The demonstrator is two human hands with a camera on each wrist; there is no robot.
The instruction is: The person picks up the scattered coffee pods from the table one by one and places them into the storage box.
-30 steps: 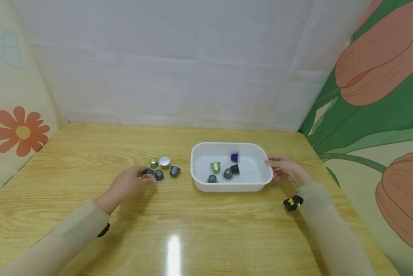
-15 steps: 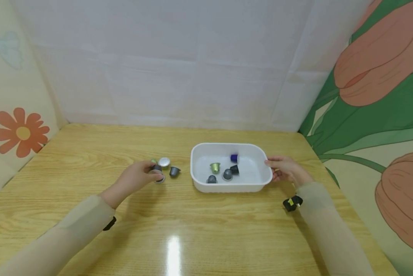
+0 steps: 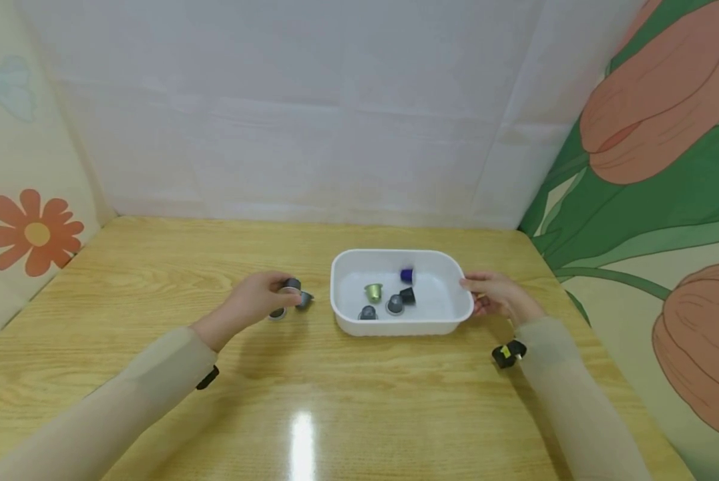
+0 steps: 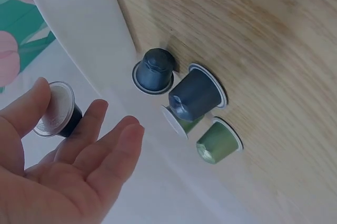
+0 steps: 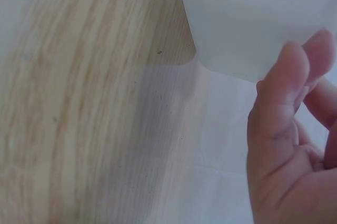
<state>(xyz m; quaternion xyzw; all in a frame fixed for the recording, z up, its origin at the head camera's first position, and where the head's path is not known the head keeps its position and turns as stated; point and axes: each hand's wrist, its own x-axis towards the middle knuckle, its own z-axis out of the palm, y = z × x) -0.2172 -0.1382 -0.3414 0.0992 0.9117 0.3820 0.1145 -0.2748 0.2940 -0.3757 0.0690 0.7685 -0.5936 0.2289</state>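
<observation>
My left hand (image 3: 248, 300) pinches a dark coffee capsule (image 4: 62, 109) between thumb and forefinger, its silver lid toward the left wrist camera. The other fingers spread loosely. Below and beside it on the table are a grey capsule (image 4: 154, 71), a dark capsule (image 4: 194, 97) and two green capsules (image 4: 218, 141), one partly covered by the dark one; the hand hides the green ones in the head view. My right hand (image 3: 499, 294) grips the right end of a white plastic bin (image 3: 404, 328), thumb at the rim and fingers against the outer wall.
Inside the bin lie a green capsule (image 3: 374, 292), a purple capsule (image 3: 406, 275), a black capsule (image 3: 408, 295) and two grey capsules (image 3: 395, 304). A white cloth (image 3: 311, 120) hangs behind the wooden table (image 3: 359, 394). Black wrist devices (image 3: 508, 354) hang below the sleeves.
My left hand has lifted the dark capsule from the left of the cluster and carried it rightward over the other capsules, toward the bin. The right hand and bin stay nearly still.
</observation>
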